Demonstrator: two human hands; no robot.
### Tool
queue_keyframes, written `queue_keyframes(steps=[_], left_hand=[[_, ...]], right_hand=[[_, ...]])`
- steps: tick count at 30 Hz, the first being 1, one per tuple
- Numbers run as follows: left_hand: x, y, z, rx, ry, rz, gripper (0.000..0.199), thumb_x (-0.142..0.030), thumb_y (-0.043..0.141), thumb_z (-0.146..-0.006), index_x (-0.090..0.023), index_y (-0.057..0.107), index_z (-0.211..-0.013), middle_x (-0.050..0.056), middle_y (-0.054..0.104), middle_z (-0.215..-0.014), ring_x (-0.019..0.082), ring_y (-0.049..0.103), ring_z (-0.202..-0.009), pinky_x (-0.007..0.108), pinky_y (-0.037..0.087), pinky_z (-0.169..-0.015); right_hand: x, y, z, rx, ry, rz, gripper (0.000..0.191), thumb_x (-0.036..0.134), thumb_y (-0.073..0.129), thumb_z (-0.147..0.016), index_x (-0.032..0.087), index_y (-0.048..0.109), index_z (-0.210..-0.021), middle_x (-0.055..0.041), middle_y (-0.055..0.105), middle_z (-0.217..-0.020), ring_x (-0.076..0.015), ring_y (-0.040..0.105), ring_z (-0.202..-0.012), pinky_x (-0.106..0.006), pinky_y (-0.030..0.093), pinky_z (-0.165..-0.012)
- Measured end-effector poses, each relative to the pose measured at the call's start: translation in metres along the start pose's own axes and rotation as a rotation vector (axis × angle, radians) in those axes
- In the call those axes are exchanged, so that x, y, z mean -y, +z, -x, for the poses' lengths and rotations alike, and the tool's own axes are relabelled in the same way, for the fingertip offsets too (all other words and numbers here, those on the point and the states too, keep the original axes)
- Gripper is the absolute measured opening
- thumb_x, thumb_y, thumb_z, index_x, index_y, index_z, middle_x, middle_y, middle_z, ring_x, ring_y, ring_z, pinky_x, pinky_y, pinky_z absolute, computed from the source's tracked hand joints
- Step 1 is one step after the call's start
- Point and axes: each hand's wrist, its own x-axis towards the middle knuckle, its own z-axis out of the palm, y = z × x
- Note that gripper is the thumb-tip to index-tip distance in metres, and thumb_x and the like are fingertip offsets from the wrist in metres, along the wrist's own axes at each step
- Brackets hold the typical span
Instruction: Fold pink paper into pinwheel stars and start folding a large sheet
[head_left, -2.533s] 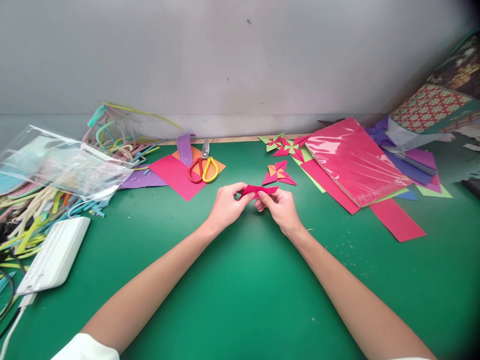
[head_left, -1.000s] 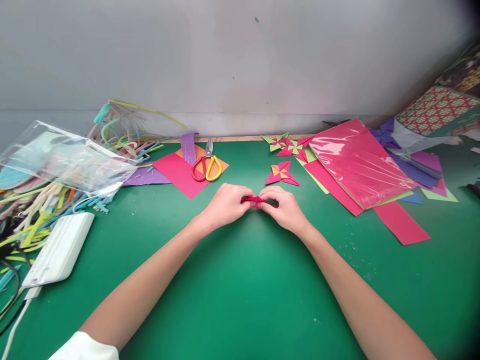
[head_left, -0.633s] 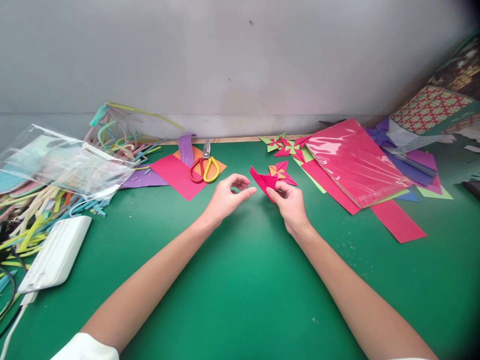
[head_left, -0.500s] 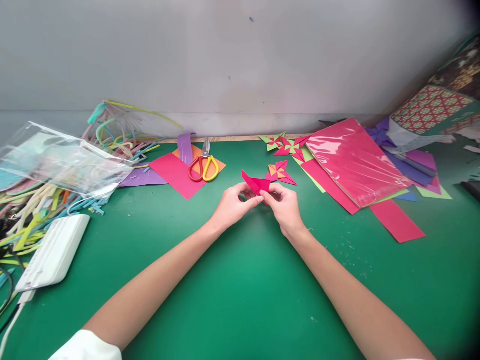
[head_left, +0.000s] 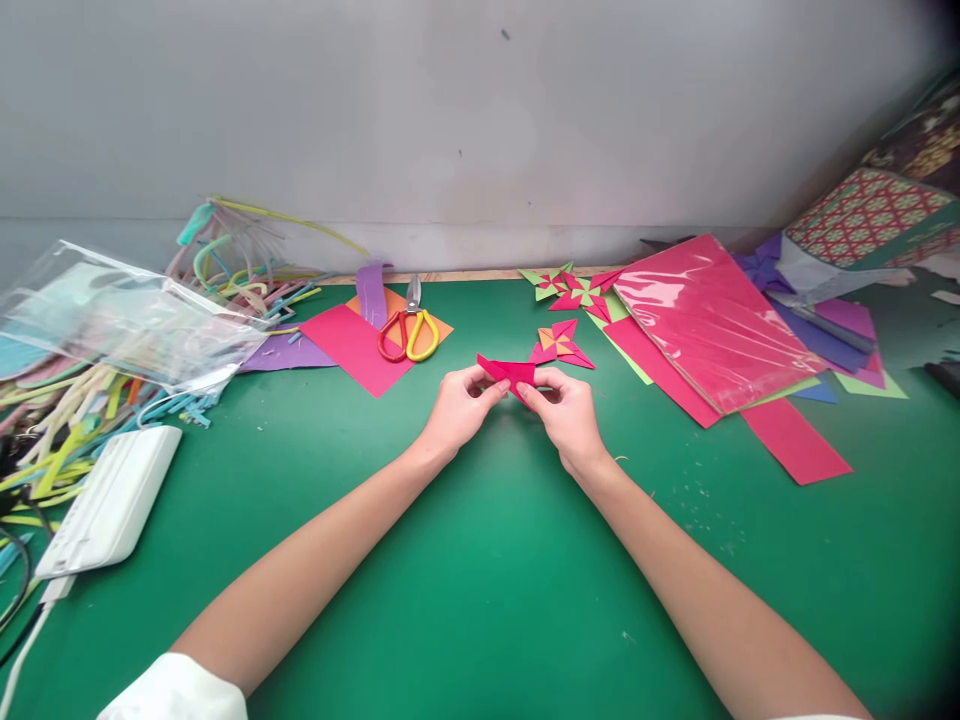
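A small piece of folded red paper [head_left: 511,371] is held between my two hands, just above the green table. My left hand [head_left: 461,408] pinches its left side with thumb and fingers. On the right, my right hand [head_left: 566,410] grips the other side, its thumb on the near face. The fingers behind the paper are partly hidden. Just beyond my right hand lies a folded paper star [head_left: 556,343] in red and orange. Two more stars in red and green, one of them a red-tipped star [head_left: 585,293], lie farther back.
Scissors [head_left: 409,325] with red and yellow handles rest on red paper [head_left: 360,345] and orange sheets. At right lies a plastic-wrapped red paper pack [head_left: 716,330] over loose sheets. Pipe cleaners [head_left: 82,400], a clear plastic bag [head_left: 127,315] and a white power bank [head_left: 112,500] crowd the left.
The folded paper has tipped and shifted slightly left, its upper edge now flatter. My left hand has moved a little left; both hands still hold the paper.
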Motion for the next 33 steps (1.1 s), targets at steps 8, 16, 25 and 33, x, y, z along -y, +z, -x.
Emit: queue_keyframes(steps=[8,16,25,33], left_hand=[[-0.0033,-0.0035,-0.0015,-0.009,0.007,-0.038,0.028,-0.042,0.073,-0.088,-0.015,0.076,-0.087,0.004,0.074,-0.083,0.017,0.063,-0.078,0.028,0.047,-0.076],[-0.001,-0.0069,-0.0042,-0.069,0.035,-0.053,0.021,-0.036,0.076,-0.084,-0.015,0.074,-0.088,0.004,0.073,-0.085,0.016,0.061,-0.078,0.028,0.047,-0.075],[0.0003,-0.0056,-0.0039,-0.068,0.011,0.009,0.023,-0.039,0.071,-0.087,-0.016,0.075,-0.087,0.004,0.073,-0.08,0.018,0.064,-0.078,0.029,0.047,-0.075],[-0.006,-0.0052,-0.0021,-0.089,0.022,-0.041,0.026,-0.042,0.075,-0.085,-0.016,0.073,-0.088,0.003,0.072,-0.084,0.016,0.06,-0.078,0.027,0.046,-0.073]], right_hand=[[-0.0011,-0.0035,-0.0022,0.015,-0.005,0.074,0.021,0.038,0.079,-0.083,0.019,0.081,-0.089,-0.0076,0.078,-0.094,-0.0224,0.069,-0.083,-0.033,0.051,-0.069],[-0.0063,-0.0058,-0.0039,0.018,-0.003,0.082,0.021,0.04,0.081,-0.081,0.02,0.081,-0.089,-0.0075,0.079,-0.093,-0.0228,0.069,-0.083,-0.033,0.051,-0.07],[-0.0029,-0.0056,-0.0049,0.008,0.039,0.028,0.019,0.038,0.083,-0.078,0.02,0.081,-0.086,-0.0053,0.078,-0.089,-0.019,0.066,-0.074,-0.033,0.05,-0.069],[-0.0059,-0.0053,-0.0054,0.031,0.017,0.053,0.019,0.038,0.081,-0.08,0.02,0.08,-0.086,-0.0058,0.078,-0.09,-0.0202,0.066,-0.076,-0.033,0.051,-0.07]])
